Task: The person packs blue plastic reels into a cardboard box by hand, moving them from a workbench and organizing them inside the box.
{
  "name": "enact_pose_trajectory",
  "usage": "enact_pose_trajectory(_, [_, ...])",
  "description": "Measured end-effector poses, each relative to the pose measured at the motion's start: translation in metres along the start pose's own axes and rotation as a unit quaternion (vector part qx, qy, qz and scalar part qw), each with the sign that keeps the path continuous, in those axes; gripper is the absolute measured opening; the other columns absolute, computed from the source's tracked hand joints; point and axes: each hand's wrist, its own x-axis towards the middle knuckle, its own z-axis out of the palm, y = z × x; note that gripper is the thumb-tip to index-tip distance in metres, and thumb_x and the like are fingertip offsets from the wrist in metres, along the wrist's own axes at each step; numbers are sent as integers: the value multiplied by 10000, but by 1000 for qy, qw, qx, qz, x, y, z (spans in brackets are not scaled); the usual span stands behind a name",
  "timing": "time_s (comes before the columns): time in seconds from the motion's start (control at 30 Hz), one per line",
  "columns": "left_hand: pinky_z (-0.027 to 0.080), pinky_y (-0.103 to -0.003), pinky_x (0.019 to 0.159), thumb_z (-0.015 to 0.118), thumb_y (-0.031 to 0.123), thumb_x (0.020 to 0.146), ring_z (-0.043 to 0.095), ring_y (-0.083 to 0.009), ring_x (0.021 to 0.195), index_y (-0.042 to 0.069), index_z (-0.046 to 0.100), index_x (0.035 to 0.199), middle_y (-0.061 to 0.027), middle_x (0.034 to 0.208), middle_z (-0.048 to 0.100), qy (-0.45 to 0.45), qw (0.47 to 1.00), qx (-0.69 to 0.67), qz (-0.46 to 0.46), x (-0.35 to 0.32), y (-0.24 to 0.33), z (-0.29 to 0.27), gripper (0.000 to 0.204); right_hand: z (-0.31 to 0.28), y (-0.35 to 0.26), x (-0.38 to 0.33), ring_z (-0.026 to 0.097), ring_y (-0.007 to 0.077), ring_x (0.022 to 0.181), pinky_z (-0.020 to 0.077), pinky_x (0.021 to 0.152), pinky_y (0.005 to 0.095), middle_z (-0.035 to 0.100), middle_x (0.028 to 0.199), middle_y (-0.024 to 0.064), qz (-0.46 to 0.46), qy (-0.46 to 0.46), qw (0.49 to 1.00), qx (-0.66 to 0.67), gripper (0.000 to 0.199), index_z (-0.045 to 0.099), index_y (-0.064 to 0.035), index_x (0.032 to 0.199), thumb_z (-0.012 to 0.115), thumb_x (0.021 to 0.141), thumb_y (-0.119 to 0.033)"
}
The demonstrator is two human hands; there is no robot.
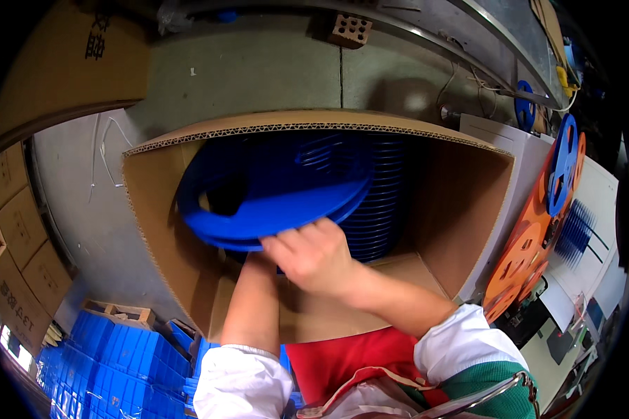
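A large blue plastic reel (258, 209), with cut-out openings in its face, is tilted inside an open cardboard box (314, 126). My right hand (311, 257) is closed on the near rim of this reel, fingers curled over its edge. From the lower left my left forearm (251, 307) reaches into the box and passes beneath the reel, which hides the left hand and its fingers. Behind and to the right of the reel stands a stack of blue discs (377, 209) in the box.
Blue plastic bins (112, 359) are piled at the lower left, beside a wooden pallet (122, 313). Cartons (21, 223) stand at the left. Orange reels (521, 258) and a blue reel (562, 164) lean at the right. A brick (351, 31) lies by the far metal frame.
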Motion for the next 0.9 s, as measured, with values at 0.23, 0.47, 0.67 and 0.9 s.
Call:
enact_pose_trajectory(0.23, [198,-456,1028,523,420,771,266,-329,1266,45,367,1290,-154,1347,332,-20,1000,-3,6,-27,-1,-11,659,-42,-23,-4,591,186,763,451,653,270,620,855,62,19,-22,997,69,231,639,-43,814,574,603,-114])
enact_pose_trajectory(0.47, [209,-452,1024,526,419,770,273,-334,1259,49,371,1286,-156,1341,338,-22,1000,-2,4,-36,4,-14,653,-44,-18,-1,582,193,827,445,713,281,610,891,68,-3,-46,997,55,257,625,-33,840,562,610,-130])
enact_pose_trajectory(0.67, [218,-448,1020,528,418,770,279,-338,1254,53,376,1282,-159,1336,342,16,1000,8,4,-2,6,-7,647,-18,12,5,566,191,766,445,689,302,590,856,62,-39,-64,997,26,252,602,-33,866,548,643,-138])
enact_pose_trajectory(0.9, [229,-443,1016,531,417,769,286,-343,1247,57,381,1278,-162,1330,348,51,999,8,1,31,7,-1,641,-7,30,-8,587,246,785,474,716,332,595,861,106,36,41,993,104,222,599,1,857,608,635,-3])
